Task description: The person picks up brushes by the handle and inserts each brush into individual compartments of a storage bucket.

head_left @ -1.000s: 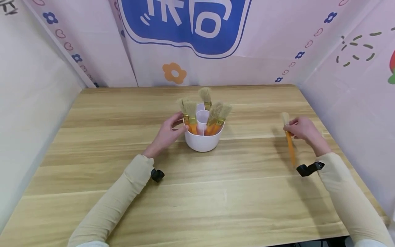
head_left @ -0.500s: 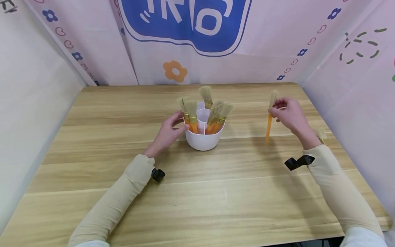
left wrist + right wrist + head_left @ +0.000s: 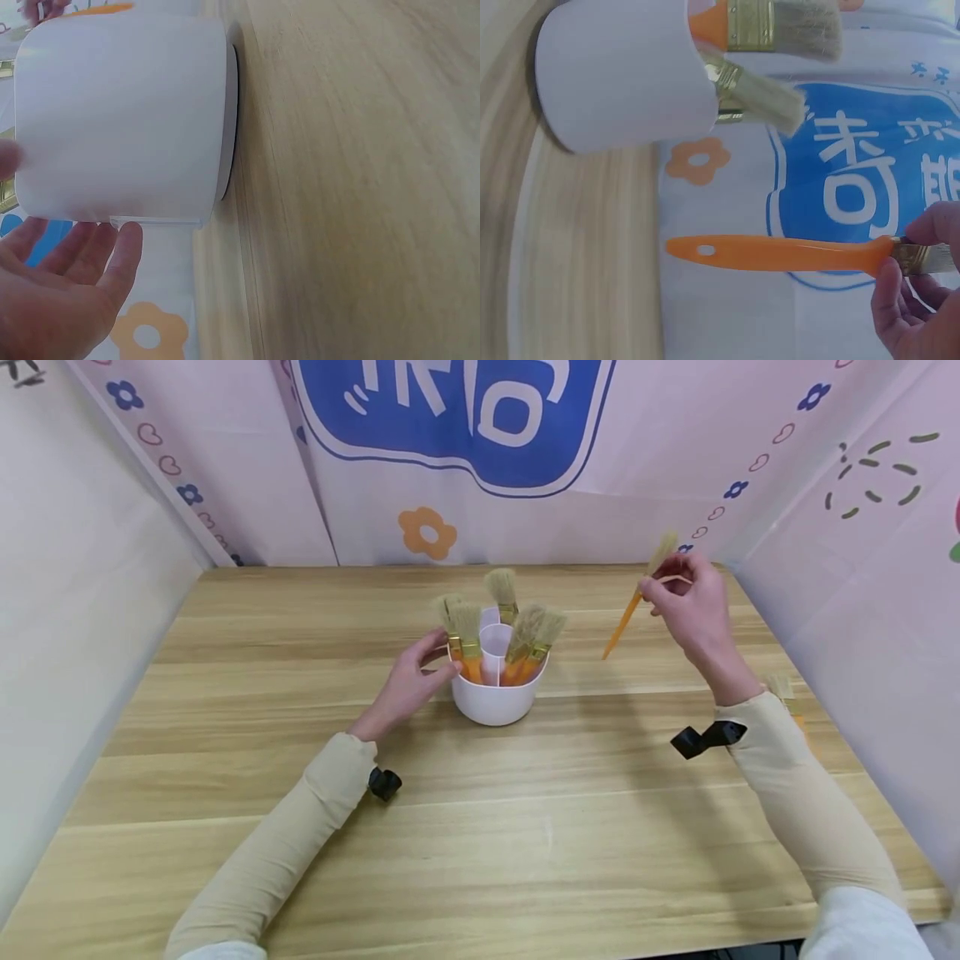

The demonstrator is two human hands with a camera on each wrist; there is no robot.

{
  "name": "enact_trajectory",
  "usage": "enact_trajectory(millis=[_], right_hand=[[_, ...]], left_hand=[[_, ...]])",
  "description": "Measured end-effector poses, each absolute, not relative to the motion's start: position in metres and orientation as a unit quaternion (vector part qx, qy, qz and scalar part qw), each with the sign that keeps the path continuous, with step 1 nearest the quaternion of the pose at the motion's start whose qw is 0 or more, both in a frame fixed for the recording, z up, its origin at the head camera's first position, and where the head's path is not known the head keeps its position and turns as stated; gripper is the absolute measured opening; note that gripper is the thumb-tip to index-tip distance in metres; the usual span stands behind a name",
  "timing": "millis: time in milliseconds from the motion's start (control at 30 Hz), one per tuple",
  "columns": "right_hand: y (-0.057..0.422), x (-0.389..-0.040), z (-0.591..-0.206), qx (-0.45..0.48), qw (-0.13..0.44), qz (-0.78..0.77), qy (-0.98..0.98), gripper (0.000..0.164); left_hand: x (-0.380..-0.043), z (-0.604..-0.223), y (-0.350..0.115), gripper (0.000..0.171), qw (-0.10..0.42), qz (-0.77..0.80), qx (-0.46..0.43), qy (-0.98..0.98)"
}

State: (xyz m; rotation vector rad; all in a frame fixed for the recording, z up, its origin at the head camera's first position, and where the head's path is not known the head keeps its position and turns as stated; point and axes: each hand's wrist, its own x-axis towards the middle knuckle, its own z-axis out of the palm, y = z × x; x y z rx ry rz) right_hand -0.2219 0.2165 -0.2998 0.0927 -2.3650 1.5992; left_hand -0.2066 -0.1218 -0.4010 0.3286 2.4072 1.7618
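A white divided pot stands upright on the table, holding several paintbrushes with orange handles and pale bristles, bristles up. My left hand holds the pot at its left side, thumb towards the front of the rim and fingers behind; in the left wrist view those fingers lie along the pot's wall. To the right, my right hand pinches another paintbrush by its metal band. This brush is raised over the table, bristles up and handle end slanting down towards the pot.
One more paintbrush lies near the table's right edge, partly hidden by my right sleeve. Printed sheets wall in the back and both sides of the wooden table.
My right hand has lifted its paintbrush from the right side, moving it left and away from me, and the handle has tilted towards the pot. The left hand stays at the pot.
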Motion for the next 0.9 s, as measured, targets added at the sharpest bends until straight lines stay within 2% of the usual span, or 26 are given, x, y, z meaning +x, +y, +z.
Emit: enact_trajectory(millis=[267,433,567,900], right_hand=[[0.188,-0.226,-0.285,0.094,0.227,0.684,-0.687,0.022],[0.17,-0.228,-0.277,0.127,0.255,0.725,-0.628,0.024],[0.156,-0.229,-0.271,0.149,0.255,0.736,-0.61,0.026],[0.122,-0.224,-0.279,0.179,0.212,0.689,-0.669,0.022]], left_hand=[[-0.207,-0.401,-0.123,0.065,0.076,0.584,0.11,0.801],[-0.207,-0.401,-0.123,0.065,0.076,0.585,0.111,0.8],[-0.207,-0.402,-0.124,0.065,0.074,0.586,0.113,0.799],[-0.206,-0.401,-0.124,0.065,0.071,0.583,0.115,0.801]])
